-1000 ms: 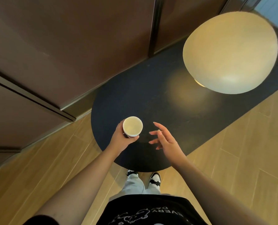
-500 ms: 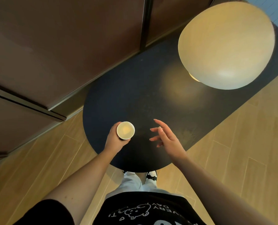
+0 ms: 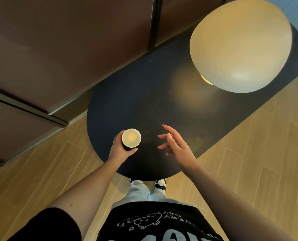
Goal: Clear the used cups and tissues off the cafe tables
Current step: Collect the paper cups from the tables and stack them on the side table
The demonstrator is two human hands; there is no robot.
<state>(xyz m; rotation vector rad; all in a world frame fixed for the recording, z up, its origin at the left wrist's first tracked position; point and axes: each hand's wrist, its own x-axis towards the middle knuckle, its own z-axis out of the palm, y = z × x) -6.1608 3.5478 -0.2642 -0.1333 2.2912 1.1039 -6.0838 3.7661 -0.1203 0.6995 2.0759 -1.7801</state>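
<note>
White paper cup (image 3: 131,137) in left hand (image 3: 120,149), over near-left end of dark oval desk (image 3: 144,105). Right hand (image 3: 177,146) right of cup, apart. Round cream lamp shade (image 3: 240,46) above desk's far-right end.

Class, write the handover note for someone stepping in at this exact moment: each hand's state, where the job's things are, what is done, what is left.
Left hand: grips the cup by its side, at the near end of the dark table.
Right hand: open, fingers spread above the table, holding nothing.
Done: cup is in hand.
Left: carry the cup away. No tissues or other cups show on this table; only the round lamp sits at its far end. Other tables are out of view.
</note>
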